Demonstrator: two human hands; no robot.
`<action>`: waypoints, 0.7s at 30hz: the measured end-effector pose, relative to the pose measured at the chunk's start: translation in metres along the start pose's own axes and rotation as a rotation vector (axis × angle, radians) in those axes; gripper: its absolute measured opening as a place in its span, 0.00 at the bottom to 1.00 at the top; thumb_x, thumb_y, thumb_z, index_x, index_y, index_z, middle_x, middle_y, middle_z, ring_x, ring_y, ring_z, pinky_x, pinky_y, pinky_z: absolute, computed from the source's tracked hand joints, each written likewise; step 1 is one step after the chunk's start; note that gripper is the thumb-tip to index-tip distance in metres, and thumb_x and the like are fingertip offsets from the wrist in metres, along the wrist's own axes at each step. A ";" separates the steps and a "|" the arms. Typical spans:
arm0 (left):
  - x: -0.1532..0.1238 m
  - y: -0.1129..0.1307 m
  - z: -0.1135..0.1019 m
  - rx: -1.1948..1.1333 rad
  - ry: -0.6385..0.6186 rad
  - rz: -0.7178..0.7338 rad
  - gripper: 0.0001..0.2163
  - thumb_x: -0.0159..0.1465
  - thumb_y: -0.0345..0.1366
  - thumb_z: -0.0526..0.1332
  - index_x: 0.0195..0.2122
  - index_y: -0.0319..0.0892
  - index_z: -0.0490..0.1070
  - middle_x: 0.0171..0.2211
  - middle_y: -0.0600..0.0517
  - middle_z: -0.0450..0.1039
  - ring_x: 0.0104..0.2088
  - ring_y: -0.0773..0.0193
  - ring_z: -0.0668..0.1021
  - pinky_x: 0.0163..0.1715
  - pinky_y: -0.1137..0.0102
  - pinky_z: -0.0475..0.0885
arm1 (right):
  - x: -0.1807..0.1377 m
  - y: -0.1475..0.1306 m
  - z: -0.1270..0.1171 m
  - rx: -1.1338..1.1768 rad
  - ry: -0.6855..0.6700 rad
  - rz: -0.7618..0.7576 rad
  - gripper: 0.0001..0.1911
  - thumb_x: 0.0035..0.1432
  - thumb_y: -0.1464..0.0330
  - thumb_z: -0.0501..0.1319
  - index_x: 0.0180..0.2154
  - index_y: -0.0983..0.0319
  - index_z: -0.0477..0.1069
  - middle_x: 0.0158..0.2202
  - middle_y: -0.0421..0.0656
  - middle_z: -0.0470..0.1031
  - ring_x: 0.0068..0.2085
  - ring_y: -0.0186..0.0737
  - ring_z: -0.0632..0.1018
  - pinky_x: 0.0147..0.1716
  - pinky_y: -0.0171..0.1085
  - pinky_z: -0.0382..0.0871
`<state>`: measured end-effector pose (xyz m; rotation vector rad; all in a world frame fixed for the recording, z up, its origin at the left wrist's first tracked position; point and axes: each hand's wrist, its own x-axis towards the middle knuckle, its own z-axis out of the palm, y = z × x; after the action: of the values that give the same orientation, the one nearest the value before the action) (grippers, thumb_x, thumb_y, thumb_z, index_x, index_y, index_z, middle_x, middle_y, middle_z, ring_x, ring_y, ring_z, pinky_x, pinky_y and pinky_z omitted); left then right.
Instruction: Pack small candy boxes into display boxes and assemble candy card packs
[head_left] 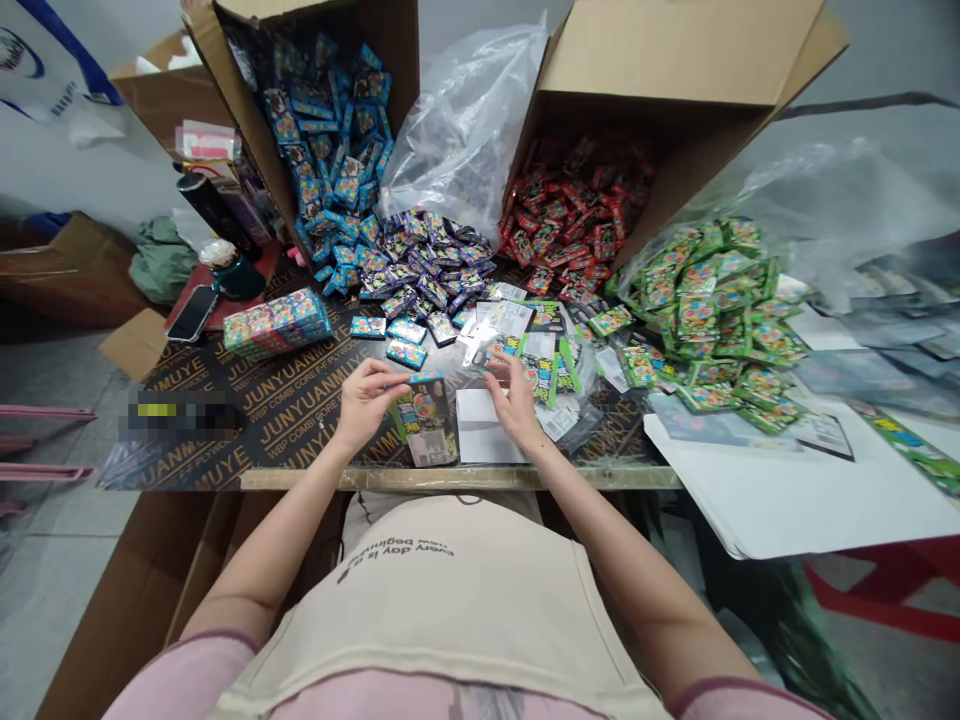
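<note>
My left hand (365,399) is closed in a pinch on a small blue packet (421,379), held just above a printed card pack (426,424) lying on the table. My right hand (516,394) hovers over a white card (480,426) with its fingers curled; whether they grip anything is unclear. Loose blue packets (406,341) lie just beyond my hands. Clear sleeves and green-edged cards (537,362) are scattered by my right hand.
A tipped box of blue packets (330,130) stands at the back left, a box of red packets (574,215) at the back right. Purple packets (424,262) pile between them, green packets (709,315) to the right. A bundled stack (276,322), phone (193,313) and bottles (217,215) sit left.
</note>
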<state>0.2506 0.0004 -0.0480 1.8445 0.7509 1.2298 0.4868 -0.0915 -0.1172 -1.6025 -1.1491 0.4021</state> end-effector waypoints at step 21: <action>-0.013 0.013 0.026 0.250 -0.145 0.293 0.05 0.62 0.34 0.64 0.38 0.44 0.78 0.32 0.52 0.72 0.33 0.66 0.76 0.34 0.70 0.72 | 0.000 -0.084 -0.001 0.055 -0.149 -0.394 0.15 0.62 0.64 0.60 0.50 0.56 0.71 0.36 0.42 0.81 0.38 0.42 0.81 0.49 0.44 0.72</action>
<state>0.2707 -0.0238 -0.0493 2.2872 0.5894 1.2061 0.4479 -0.0953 -0.0428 -1.2749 -1.5180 0.2934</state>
